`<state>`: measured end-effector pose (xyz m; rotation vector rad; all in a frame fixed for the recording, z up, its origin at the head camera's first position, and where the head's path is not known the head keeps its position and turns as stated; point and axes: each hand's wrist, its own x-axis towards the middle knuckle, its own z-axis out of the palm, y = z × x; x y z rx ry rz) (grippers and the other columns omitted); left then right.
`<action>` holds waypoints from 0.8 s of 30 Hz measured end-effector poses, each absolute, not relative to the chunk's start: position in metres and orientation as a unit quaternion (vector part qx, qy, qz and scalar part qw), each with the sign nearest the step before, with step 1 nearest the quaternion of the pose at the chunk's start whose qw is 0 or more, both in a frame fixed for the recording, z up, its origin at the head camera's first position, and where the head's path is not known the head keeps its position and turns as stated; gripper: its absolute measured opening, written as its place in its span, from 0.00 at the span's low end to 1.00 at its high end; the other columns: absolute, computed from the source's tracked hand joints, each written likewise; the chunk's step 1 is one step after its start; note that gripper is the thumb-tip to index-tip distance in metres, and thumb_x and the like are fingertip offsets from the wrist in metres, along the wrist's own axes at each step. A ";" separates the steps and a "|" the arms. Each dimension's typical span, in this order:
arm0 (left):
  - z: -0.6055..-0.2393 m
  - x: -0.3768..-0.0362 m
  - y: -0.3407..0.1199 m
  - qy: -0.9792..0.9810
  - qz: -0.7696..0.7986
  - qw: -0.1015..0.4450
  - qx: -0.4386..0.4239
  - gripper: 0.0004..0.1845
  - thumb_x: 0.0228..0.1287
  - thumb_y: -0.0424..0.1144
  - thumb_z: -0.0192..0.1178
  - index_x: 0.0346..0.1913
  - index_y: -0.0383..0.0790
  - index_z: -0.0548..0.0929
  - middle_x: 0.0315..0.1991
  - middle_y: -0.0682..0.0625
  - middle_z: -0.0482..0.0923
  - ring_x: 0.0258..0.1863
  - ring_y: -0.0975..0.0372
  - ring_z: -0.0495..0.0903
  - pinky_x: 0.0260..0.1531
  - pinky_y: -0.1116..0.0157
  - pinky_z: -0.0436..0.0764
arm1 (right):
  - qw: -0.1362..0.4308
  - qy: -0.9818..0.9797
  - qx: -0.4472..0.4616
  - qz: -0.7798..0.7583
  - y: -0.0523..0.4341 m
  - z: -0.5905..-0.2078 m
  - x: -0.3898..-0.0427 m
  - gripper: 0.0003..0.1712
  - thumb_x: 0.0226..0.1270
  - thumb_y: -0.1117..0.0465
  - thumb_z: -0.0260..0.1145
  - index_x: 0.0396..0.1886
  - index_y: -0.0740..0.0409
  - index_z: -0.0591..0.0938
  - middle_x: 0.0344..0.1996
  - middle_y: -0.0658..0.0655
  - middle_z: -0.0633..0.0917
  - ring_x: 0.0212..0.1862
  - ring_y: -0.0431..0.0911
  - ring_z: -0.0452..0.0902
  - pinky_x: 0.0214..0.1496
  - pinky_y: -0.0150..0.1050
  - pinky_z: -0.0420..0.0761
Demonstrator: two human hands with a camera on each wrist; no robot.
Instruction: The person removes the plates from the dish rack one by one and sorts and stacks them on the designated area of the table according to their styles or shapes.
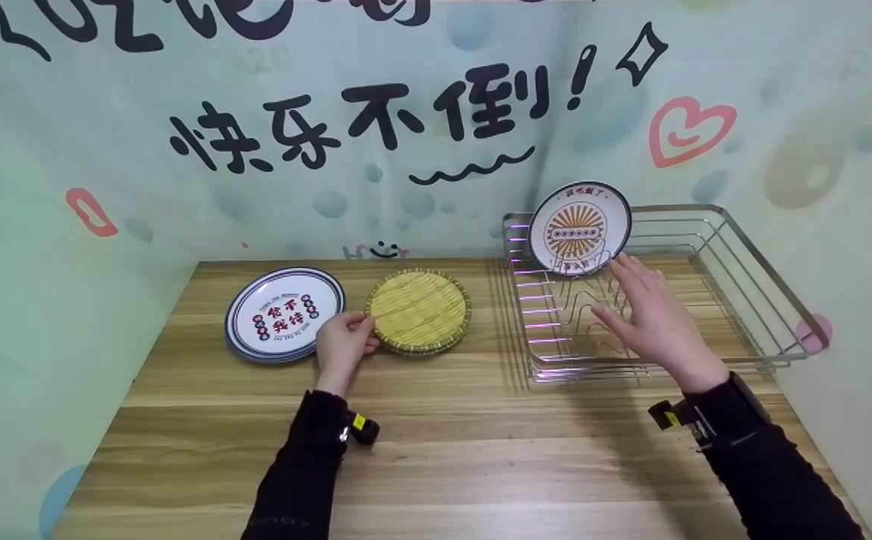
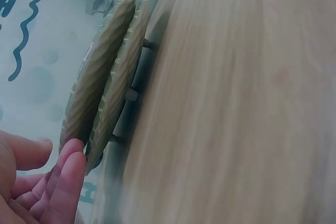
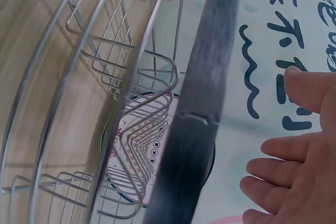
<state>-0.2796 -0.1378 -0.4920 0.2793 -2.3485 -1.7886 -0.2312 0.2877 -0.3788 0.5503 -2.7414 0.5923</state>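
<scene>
I am counting one plate (image 1: 580, 229) already racked: it is standing upright in the back-left slots of the wire dish rack (image 1: 766, 289), which is sitting at the right end of the bench (image 1: 436, 450). Judging from how things lie, that is one piece done and the rest outstanding.

Still on the bench, left of the rack: the woven bamboo trays (image 1: 419, 311), two stacked as the left wrist view is showing, lying flat near the back edge, and a stack of blue-rimmed plates (image 1: 284, 313) just beside them toward the left end.

My left hand (image 1: 344, 346) is resting at the near-left rim of the bamboo trays, fingertips (image 2: 68, 177) touching the rim's edge, thumb apart; I am not reading this as a closed grasp yet, the fingers are only lightly bent against it.

My right hand (image 1: 654, 319) is hovering over the rack's wire floor, fingers straight and spread, holding nothing, just in front of the racked plate and not touching it.

Room for moving: the rack's slots in front of the plate are unoccupied, and its raised rim is running along the right and near sides. The front half of the bench is bare wood. The patterned wall (image 1: 106, 225) is closing in the back and both ends, so I am judging the near side the freest approach.
</scene>
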 end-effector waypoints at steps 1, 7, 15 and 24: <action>-0.492 -0.279 -0.139 -0.791 -0.599 0.086 0.095 0.15 0.66 0.32 0.63 0.50 0.24 0.82 0.38 0.33 0.85 0.21 0.60 0.85 0.24 0.64 0.86 | 0.141 -0.949 0.191 0.205 0.288 -0.378 -0.231 0.42 0.70 0.51 0.65 0.73 0.71 0.61 0.71 0.74 0.61 0.73 0.68 0.52 0.75 0.62 0.46; -0.491 -0.276 -0.144 -0.789 -0.601 0.086 0.091 0.11 0.67 0.32 0.63 0.47 0.25 0.83 0.33 0.37 0.85 0.25 0.53 0.86 0.26 0.62 0.87 | 0.148 -0.949 0.194 0.199 0.288 -0.374 -0.231 0.43 0.70 0.50 0.65 0.73 0.71 0.61 0.71 0.73 0.61 0.73 0.67 0.52 0.75 0.61 0.46; -0.480 -0.270 -0.150 -0.849 -0.514 0.107 0.064 0.13 0.65 0.35 0.65 0.47 0.28 0.84 0.34 0.42 0.86 0.26 0.56 0.85 0.30 0.65 0.85 | 0.143 -0.951 0.194 0.193 0.289 -0.369 -0.230 0.43 0.71 0.49 0.65 0.73 0.71 0.60 0.72 0.73 0.61 0.73 0.66 0.52 0.75 0.61 0.47; -0.470 -0.259 -0.150 -0.888 -0.444 0.117 0.013 0.17 0.63 0.37 0.66 0.50 0.28 0.83 0.42 0.39 0.86 0.42 0.50 0.85 0.48 0.54 0.82 | 0.145 -0.953 0.199 0.178 0.288 -0.359 -0.234 0.41 0.69 0.52 0.66 0.71 0.73 0.62 0.71 0.74 0.62 0.73 0.67 0.53 0.76 0.60 0.45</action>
